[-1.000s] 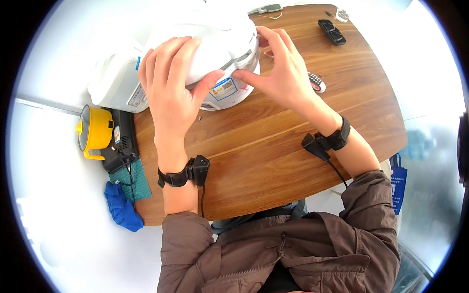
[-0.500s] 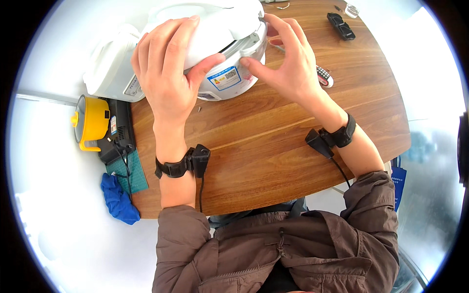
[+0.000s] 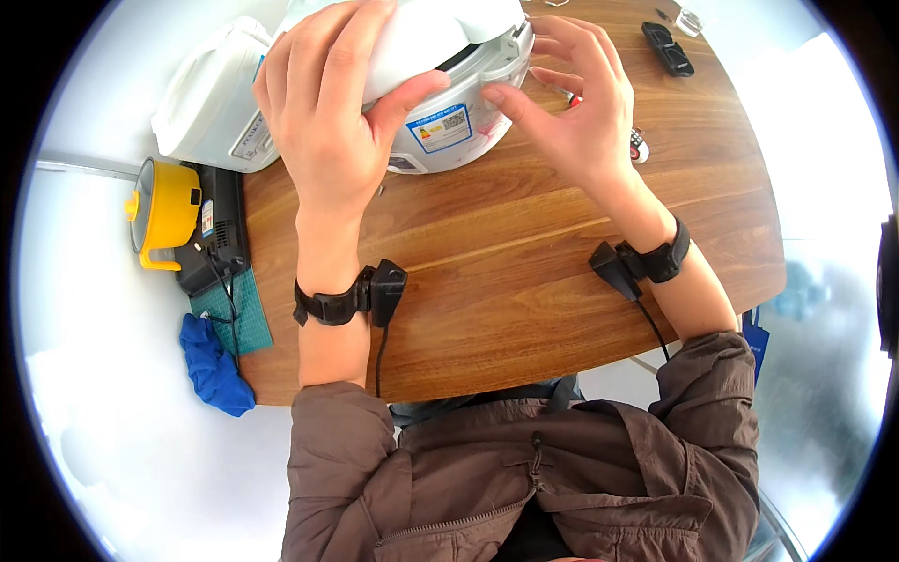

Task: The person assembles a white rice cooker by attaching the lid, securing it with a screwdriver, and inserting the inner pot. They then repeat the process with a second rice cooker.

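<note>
You are sitting at a wooden table [image 3: 524, 253] that is filling most of the view, its rounded edge curving toward you. At its far side a white rice cooker [image 3: 459, 103] is standing, its lid lying slightly raised above the silvery body, with a dark gap showing along the front rim. Just to the left of the cooker, a white box-shaped appliance [image 3: 211, 103] is sitting at the table's corner, touching or nearly touching the cooker.

Your left hand [image 3: 332, 112] is lying over the cooker's lid, fingers spread flat across the top and the thumb pressing against the lid's front edge, so you are gripping the lid. Your right hand [image 3: 576, 108] is hovering just beside the cooker's right front; its fingers are open and curved, with the thumb tip pointing at the cooker's rim, and I cannot tell whether it is actually touching. Both wrists are wearing black bands with small wired units.

Off the table's left edge, a yellow pot [image 3: 164, 211] is resting beside a black device [image 3: 220, 239], with a green mat [image 3: 229, 314] and a crumpled blue cloth [image 3: 215, 365] lying nearer you. At the far right of the table a small black object [image 3: 668, 47] is lying well apart from your hands.
</note>
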`<control>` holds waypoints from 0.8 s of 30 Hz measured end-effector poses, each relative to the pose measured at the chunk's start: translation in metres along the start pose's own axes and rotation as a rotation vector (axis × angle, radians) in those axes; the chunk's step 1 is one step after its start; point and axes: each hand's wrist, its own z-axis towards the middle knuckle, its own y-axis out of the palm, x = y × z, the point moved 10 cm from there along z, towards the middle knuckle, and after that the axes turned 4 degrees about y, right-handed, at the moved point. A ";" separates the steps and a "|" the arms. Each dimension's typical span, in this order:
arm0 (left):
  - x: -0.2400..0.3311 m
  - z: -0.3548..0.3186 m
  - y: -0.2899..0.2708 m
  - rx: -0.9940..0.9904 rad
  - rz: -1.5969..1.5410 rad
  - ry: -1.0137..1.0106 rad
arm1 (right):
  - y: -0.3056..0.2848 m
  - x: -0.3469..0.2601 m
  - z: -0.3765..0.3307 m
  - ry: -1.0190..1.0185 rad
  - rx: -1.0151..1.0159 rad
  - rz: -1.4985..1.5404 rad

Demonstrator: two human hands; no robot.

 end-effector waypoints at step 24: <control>0.005 0.003 -0.001 0.058 -0.025 0.056 | -0.010 -0.012 0.026 -0.104 -0.258 0.057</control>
